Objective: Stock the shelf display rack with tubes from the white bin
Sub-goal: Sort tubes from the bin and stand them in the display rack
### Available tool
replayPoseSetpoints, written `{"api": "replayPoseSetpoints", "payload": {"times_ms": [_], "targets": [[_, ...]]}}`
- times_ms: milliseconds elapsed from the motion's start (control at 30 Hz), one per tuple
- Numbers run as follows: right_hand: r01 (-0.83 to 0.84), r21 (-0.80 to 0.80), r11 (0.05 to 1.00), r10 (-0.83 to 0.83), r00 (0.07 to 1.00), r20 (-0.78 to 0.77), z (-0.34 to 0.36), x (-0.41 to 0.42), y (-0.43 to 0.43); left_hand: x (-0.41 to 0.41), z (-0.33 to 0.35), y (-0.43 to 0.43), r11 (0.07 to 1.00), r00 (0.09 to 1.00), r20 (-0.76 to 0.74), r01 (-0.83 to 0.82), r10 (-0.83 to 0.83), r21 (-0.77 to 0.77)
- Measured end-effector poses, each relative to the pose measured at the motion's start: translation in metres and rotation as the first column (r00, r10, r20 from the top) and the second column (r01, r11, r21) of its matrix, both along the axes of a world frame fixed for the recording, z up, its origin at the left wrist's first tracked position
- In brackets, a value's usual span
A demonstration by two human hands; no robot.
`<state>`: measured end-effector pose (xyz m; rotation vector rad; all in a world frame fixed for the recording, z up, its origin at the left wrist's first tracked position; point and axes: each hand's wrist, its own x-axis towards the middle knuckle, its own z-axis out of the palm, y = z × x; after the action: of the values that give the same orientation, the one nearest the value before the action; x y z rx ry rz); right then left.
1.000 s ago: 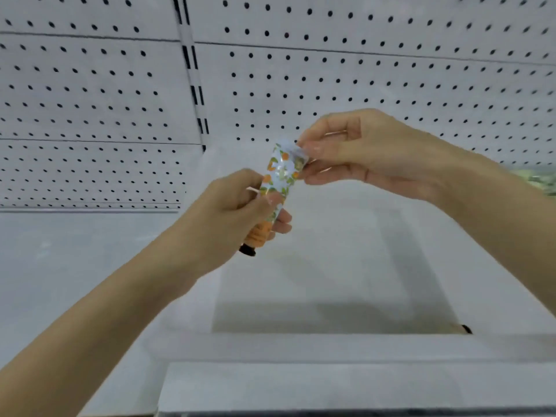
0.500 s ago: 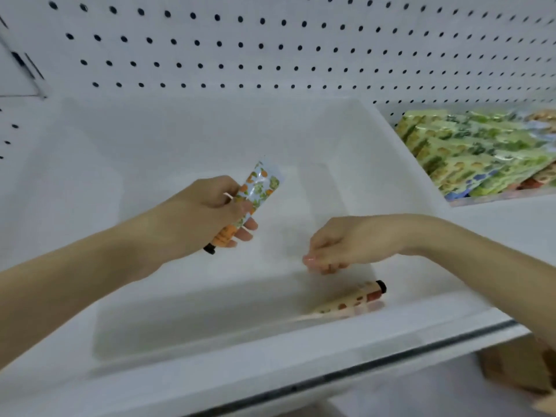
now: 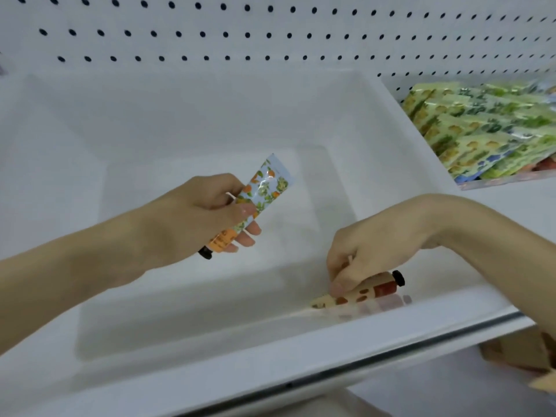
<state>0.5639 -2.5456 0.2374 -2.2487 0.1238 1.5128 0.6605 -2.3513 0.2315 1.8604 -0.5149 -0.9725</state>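
Fingers of the left hand are curled round a pale blue tube printed with oranges and green leaves, the thumb laid across its front; fingers of the right hand bend downward and pinch a cream tube with red-brown spots

Widest of all is the white perforated back panel, its dark holes running in even rows across the top of the view. Below it a large white plastic bin takes up most of the scene, set on a white shelf whose front edge carries a dark strip. To the right of the bin, on that shelf and close to the panel, lies an overlapping stack of green and yellow printed packets. A brown cardboard box shows at the lower right, below the shelf edge

Both forearms reach in over the bin, left from the left side, right from the right. The pale blue tube hangs above the bin's floor, tilted, its flat crimped end up and to the right, its orange neck and black cap down and to the left below the palm. The cream tube sits low in the bin's near right corner, just beside the near wall, which mirrors it faintly; its red neck and black cap point right, its flat end left. Whether it touches the floor I cannot tell
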Motion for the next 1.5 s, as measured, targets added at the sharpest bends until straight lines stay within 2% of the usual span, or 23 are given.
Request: {"api": "replayPoseSetpoints", "payload": {"times_ms": [133,233,367,533,700,933,1067,1233,1300,1500], "targets": [[0.013,0.077,0.997,-0.012,1.000,-0.002,0.000,0.000,-0.001,0.000,-0.002,0.001,0.999,0.997,0.075,0.029,-0.027,-0.031],[0.076,0.148,0.986,-0.086,0.995,0.060,-0.005,0.004,-0.002,-0.001,-0.004,0.002,0.997,0.995,0.099,0.033,-0.027,-0.064],[0.128,0.228,0.965,-0.169,0.972,0.167,-0.008,0.009,-0.006,-0.003,-0.002,0.003,0.996,0.997,0.077,-0.005,0.011,-0.086],[0.220,0.322,0.921,-0.286,0.943,0.172,-0.006,0.007,-0.009,-0.004,0.005,0.000,0.989,0.997,0.017,-0.075,0.078,-0.127],[0.326,0.433,0.841,-0.441,0.875,0.198,0.003,0.006,-0.009,-0.005,0.010,-0.001,0.978,0.992,-0.023,-0.125,0.122,-0.167],[0.365,0.468,0.805,-0.505,0.836,0.217,0.017,0.007,-0.006,-0.003,0.013,-0.001,0.965,0.982,-0.023,-0.188,0.187,-0.185],[0.433,0.491,0.756,-0.602,0.756,0.259,0.020,0.007,-0.004,0.001,0.012,-0.001,0.963,0.974,-0.003,-0.224,0.226,-0.153],[0.465,0.509,0.724,-0.681,0.600,0.420,0.026,0.008,-0.003,0.001,0.016,0.000,0.962,0.977,0.004,-0.209,0.213,-0.178],[0.464,0.544,0.699,-0.712,0.528,0.464,0.030,0.007,-0.002,-0.001,0.020,0.002,0.959,0.980,-0.027,-0.199,0.198,-0.202],[0.430,0.647,0.630,-0.776,0.384,0.500,0.053,-0.016,-0.002,-0.012,0.045,-0.004,0.934,0.985,-0.133,-0.152,0.114,-0.324]]}}
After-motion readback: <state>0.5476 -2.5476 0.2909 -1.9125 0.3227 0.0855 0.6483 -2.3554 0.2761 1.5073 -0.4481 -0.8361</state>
